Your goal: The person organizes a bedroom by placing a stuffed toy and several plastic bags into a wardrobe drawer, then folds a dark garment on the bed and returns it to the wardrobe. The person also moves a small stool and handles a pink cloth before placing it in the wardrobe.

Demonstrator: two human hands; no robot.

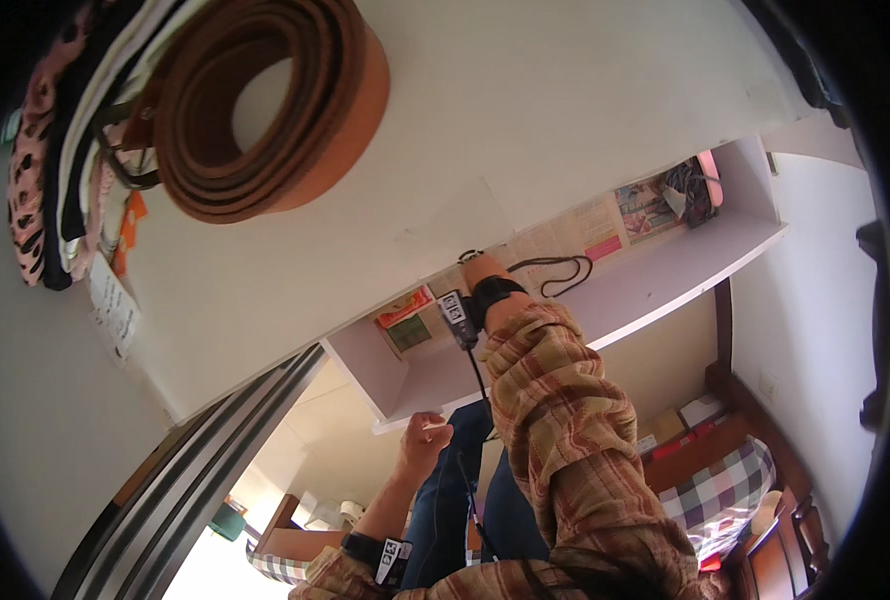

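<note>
Drawer (685, 270) prob. being searched by R hand (481, 268), grip hidden, can't be told; L hand (425, 446) apart, loosely half-curled, seemingly empty; next, feeling by touch needed.

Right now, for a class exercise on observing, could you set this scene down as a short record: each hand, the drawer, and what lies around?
Right hand: over the open drawer, at the edge of the white surface; fingers mostly hidden, grip unclear
Near right hand: a looped dark cord
Left hand: fingers bent, by the drawer's front rim; whether it holds anything is unclear
Drawer contents: printed paper lining, red packet at left, dark bundle at right
On white surface: coiled brown belt
Upper left: patterned and plain cloth
</note>
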